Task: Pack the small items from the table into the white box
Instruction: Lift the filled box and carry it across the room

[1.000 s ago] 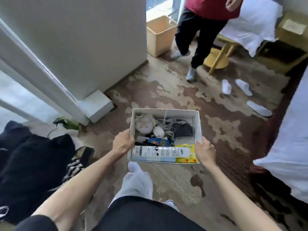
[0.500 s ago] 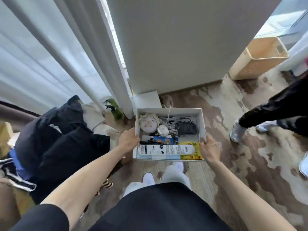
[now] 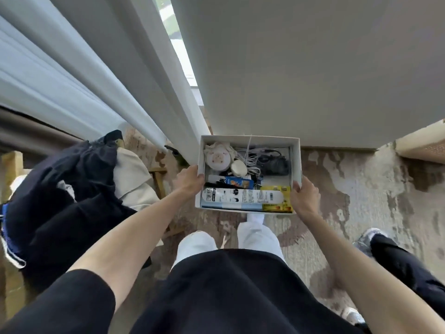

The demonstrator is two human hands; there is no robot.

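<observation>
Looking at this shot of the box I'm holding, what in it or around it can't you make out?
Head view:
- Print on the long white package: too small and blurred.
- Black item in the white box: dark, partly under the white cables, unidentifiable.
- Fingers of the left hand and right hand: hidden beneath the box walls.
- Table: outside the frame.

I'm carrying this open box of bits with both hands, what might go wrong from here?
The box has no lid and a white cable pokes above its rim; a tilt might spill things.
The left hand and right hand grip only the near ends of the sides, so the far end may dip.
Another person's shoe is close on the right; a bump seems possible.
</observation>
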